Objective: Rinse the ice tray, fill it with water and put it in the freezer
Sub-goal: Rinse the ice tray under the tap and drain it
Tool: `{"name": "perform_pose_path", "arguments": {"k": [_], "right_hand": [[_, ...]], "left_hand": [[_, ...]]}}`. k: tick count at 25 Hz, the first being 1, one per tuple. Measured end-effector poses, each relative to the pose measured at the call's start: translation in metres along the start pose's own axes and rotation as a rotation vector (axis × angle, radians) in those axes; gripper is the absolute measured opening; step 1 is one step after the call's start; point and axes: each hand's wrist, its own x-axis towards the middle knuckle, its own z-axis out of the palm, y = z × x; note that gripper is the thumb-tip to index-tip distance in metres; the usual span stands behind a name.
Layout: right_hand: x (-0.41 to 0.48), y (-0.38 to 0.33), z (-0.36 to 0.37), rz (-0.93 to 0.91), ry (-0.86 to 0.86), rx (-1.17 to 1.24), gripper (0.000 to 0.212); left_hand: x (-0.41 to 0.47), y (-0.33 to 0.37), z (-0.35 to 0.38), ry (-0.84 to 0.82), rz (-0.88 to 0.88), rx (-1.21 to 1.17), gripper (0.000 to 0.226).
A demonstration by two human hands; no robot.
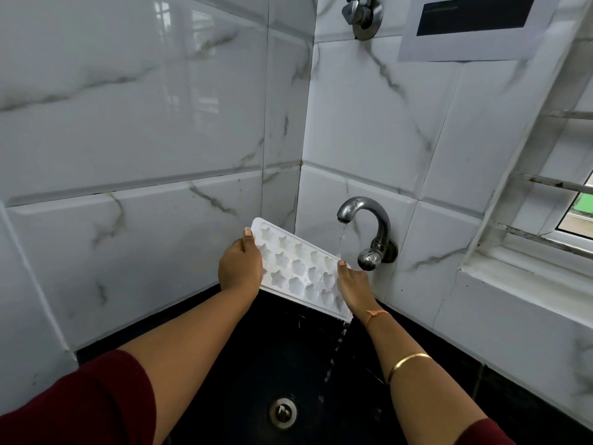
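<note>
Item: ice tray (298, 268), white, with star and shell-shaped moulds. It is sitting just left of centre, over the black sink (256, 364), tilted so its near-right corner is dipping toward 5 o'clock.

Hold: both hands are clamped on the tray, one at each short end. The left hand (240, 266) is gripping the 9 o'clock end, thumb lying over the rim. The right hand (353, 285) is pinching the 3 o'clock end, thumb on top, fingers hidden beneath.

Reason for the hold, as judged: a grip at each end is leaving the moulds uncovered for the water, and the tilt is letting rinse water drain instead of pooling. This reads as the rinsing step; filling and the freezer are not yet done.

Water: the tap (365, 226), at 2 o'clock from the tray, is running. Its stream (340, 242) is falling onto the tray's far right edge, and water is spilling off the low corner into the basin toward the drain (282, 412) at 6 o'clock.

Surface: the dark worktop (513, 390) is wrapping round the sink, with splashes showing on the basin.

Room: a corner of glossy marble-look tiles (128, 123); a second wall valve (362, 14) at 12 o'clock; a white-framed window (545, 203) with bars at 3 o'clock.
</note>
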Motion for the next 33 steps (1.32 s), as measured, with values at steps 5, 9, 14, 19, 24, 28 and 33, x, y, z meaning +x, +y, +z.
{"name": "perform_pose_path", "arguments": {"k": [5,9,14,19,24,28,33], "right_hand": [[0.000,-0.002,-0.007,-0.028,0.019,-0.009,0.049],[0.004,0.003,-0.001,-0.058,0.003,-0.044,0.042],[0.002,0.004,-0.008,-0.052,0.027,0.017,0.050],[0.004,0.013,-0.001,-0.014,0.008,-0.010,0.044],[0.002,0.009,0.001,-0.011,0.006,-0.064,0.045],[0.003,0.007,0.001,0.012,0.022,-0.071,0.049],[0.002,0.010,0.002,0.016,0.043,-0.076,0.046]], "left_hand": [[0.000,0.001,0.000,0.003,0.009,-0.013,0.056],[-0.002,0.004,0.001,0.014,0.006,-0.015,0.054],[-0.003,0.007,-0.001,-0.005,0.000,-0.039,0.054],[-0.002,0.007,0.000,-0.036,-0.026,-0.081,0.050],[0.000,0.004,0.002,-0.047,-0.058,-0.130,0.051],[0.000,0.004,0.003,-0.068,-0.107,-0.191,0.050],[0.002,0.011,0.007,-0.138,-0.125,-0.169,0.042]]}}
